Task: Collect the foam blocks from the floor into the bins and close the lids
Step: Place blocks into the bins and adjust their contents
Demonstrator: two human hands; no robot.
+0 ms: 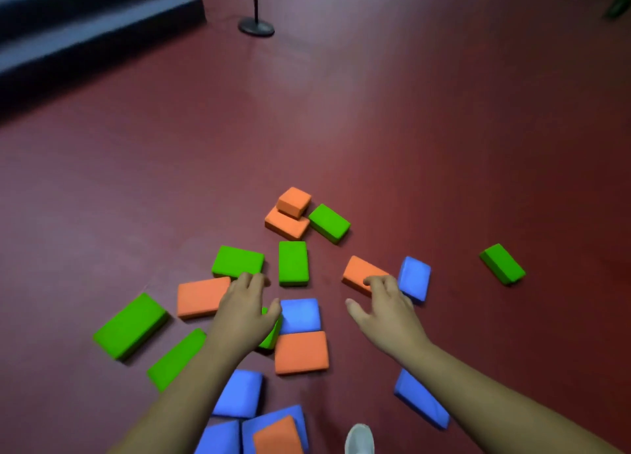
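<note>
1. Lying under everything is the red floor (409, 129), which goes far back.
2. Some dark blue steps (85, 27) sit at the top left.
3. Many foam blocks (293, 262) in green, orange and blue lie scattered on the floor, close to the person. A lone green block (502, 264) lies well apart on the right.
4. The left hand (244, 310) is wide, with fingers spread, and holds nothing. It is over an orange block (198, 296) and a green block (237, 260).
5. The right hand (389, 313) is wide too, with its fingers at a second orange block (358, 271), just beside a blue block (414, 278).
6. A black stand (256, 27) is far back.
7. A white shoe (359, 440) peeks in at the bottom.
</note>
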